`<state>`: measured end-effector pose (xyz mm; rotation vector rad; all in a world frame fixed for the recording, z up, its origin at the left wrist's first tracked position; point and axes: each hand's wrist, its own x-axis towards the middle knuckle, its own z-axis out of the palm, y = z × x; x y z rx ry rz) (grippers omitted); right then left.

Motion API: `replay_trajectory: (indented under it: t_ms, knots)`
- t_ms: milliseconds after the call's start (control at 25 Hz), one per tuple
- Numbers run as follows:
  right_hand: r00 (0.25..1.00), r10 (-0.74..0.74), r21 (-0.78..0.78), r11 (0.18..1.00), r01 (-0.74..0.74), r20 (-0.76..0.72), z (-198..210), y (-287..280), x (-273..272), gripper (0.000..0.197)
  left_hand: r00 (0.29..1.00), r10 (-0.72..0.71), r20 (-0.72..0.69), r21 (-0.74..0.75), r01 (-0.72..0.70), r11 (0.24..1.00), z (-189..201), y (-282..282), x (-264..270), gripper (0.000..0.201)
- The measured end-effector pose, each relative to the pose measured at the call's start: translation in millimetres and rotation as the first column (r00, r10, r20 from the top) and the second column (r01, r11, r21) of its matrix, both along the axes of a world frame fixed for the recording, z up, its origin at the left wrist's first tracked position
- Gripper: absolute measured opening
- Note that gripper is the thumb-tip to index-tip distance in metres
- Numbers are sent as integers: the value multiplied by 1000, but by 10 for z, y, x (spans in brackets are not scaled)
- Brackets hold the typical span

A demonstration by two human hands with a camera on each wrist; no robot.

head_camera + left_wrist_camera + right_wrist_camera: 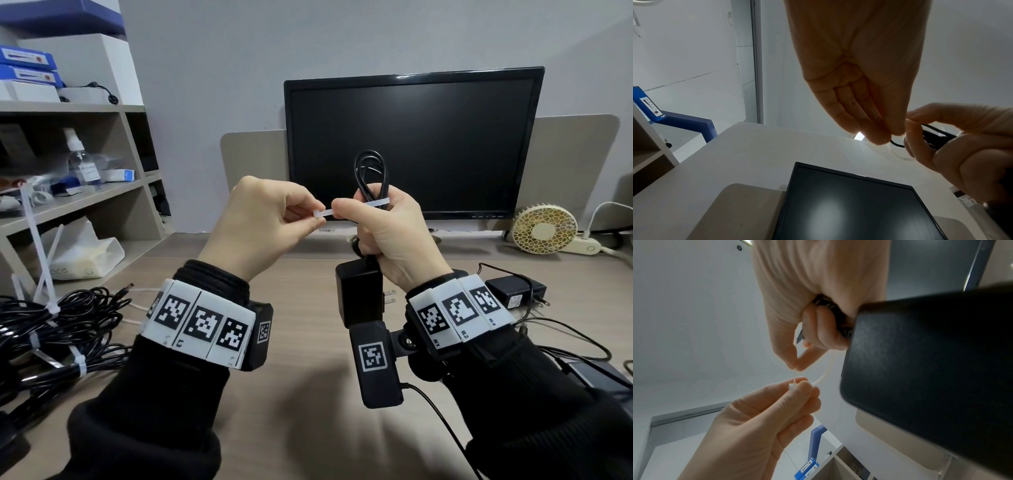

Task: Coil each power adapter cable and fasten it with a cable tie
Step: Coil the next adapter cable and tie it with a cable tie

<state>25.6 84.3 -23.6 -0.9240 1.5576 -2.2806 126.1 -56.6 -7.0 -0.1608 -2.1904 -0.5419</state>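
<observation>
The left hand (263,219) pinches the head of a white cable tie (346,208) between thumb and fingertips. The right hand (387,233) is curled around the coiled black cable (371,171) — thumb and forefinger nipping the tie's strap — while the power adapter (359,294) hangs below it, above the desk (308,394), before a dark monitor (445,137).

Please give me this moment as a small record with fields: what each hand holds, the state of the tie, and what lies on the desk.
left hand: pinches the head end of the white cable tie
right hand: grips the coiled black cable, pinches the tie
power adapter: hangs below the right hand
tie state: around the coil, not yet closed
desk left: tied cable bundles
desk right: another adapter
behind: dark monitor
</observation>
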Motion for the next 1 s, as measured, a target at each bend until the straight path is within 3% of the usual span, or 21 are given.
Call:
replay_trajectory:
  t_ms: [640,1000]
  knots:
    - [1000,-1,-4,1000,1,-13,-3,-13,23,29,1000,-1,-2,-13,1,1000,8,29,-3,9]
    - [993,-12,146,989,29,-121,-32,-9,50,32,1000,-27,-15,17,27,999,11,83,3,16]
